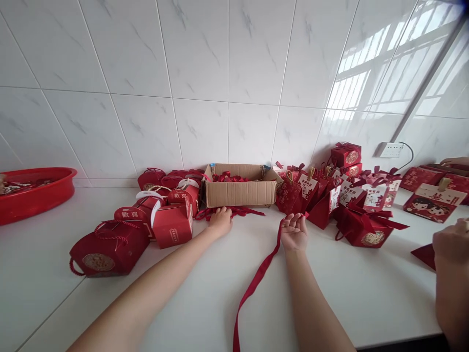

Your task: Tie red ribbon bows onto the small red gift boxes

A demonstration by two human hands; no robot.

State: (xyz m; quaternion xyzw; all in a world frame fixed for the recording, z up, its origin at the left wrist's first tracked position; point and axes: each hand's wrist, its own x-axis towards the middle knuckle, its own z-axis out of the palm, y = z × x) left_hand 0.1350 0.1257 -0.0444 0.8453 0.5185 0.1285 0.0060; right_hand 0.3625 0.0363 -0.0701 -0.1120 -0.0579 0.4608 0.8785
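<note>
My right hand [295, 233] is turned palm up with its fingers curled, closed on a dark red ribbon [252, 288]. The ribbon hangs from it in a long strip across the white table towards me. My left hand [221, 222] lies on a heap of red ribbons [245, 211] just in front of an open cardboard box [240, 194]. Its fingers are bent together over the ribbons; the fingertips are partly hidden. Inside the box are more red ribbon pieces [229, 178]. To the right of my right hand stands a red gift box with a bow [370, 230].
Red gift boxes [110, 249] are grouped on the left, beside a red basin [44, 195]. Several small red gift bags [322, 195] stand on the right. A co-worker's hand [452, 247] holds a red piece at the far right. A tiled wall [198, 122] closes the back.
</note>
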